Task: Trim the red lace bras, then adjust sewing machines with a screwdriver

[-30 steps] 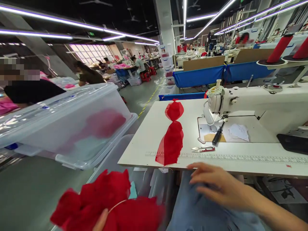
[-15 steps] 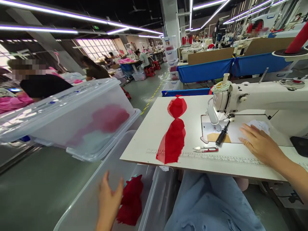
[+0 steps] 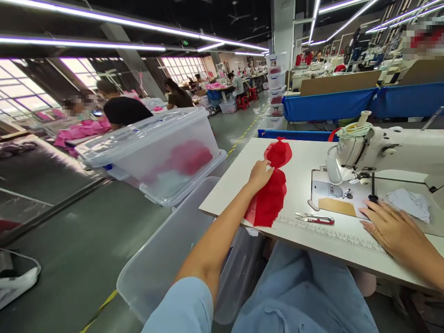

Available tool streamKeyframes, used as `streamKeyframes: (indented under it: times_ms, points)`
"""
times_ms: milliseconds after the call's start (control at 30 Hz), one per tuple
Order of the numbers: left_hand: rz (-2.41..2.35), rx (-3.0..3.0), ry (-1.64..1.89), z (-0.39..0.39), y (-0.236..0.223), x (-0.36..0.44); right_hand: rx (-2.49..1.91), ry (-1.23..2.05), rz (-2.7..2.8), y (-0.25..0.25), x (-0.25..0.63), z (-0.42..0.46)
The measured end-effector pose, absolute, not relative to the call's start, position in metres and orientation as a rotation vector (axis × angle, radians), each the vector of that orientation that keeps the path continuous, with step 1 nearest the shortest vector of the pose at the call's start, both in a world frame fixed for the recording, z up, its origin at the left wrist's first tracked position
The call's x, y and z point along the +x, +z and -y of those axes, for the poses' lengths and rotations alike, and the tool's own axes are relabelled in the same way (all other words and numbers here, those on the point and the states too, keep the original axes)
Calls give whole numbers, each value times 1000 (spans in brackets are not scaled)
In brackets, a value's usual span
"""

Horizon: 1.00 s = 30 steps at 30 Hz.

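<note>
My left hand (image 3: 261, 176) reaches across to the red fabric pieces (image 3: 268, 199) on the sewing table, its fingertips pinched at the narrow spot between the small upper piece and the longer lower one. Flat on the machine bed, my right hand (image 3: 398, 231) has its fingers spread. At its fingertips is a screwdriver (image 3: 373, 196) with a black handle, its shaft pointing away; I cannot tell if they touch. The sewing machine head (image 3: 357, 150) stands above the metal plate. Red-handled thread snips (image 3: 315, 218) lie near the printed ruler. White paper pieces (image 3: 409, 203) are right of the screwdriver.
Left of the table stands an open clear plastic bin (image 3: 156, 259), with a lidded bin (image 3: 163, 152) holding red fabric behind it. A blue cloth barrier (image 3: 329, 102) runs beyond the table. Other people sit at tables in the far left.
My left hand has moved from over the open bin up to the red fabric on the table. The screwdriver has shifted right, away from the needle plate, and the view has turned left.
</note>
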<state>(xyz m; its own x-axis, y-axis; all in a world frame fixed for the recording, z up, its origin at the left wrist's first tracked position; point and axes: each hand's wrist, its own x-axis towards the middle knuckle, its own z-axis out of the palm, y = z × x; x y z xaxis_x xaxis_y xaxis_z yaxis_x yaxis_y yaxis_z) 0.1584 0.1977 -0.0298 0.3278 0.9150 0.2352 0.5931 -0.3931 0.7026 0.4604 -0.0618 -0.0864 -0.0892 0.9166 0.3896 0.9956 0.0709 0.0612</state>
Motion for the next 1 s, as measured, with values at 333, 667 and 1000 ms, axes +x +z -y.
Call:
streamKeyframes:
  times_ms: [333,667,1000]
  points:
    - [-1440,1505,1332,-34,-67,77,-1530,-241,2164,-71,382,34]
    - [-1192,276,989,-13,-108,66,-1637,487,1864,-59,343,27]
    - [-1135,273,986,19,-93,38,-1334,1472,1397,-77,252,51]
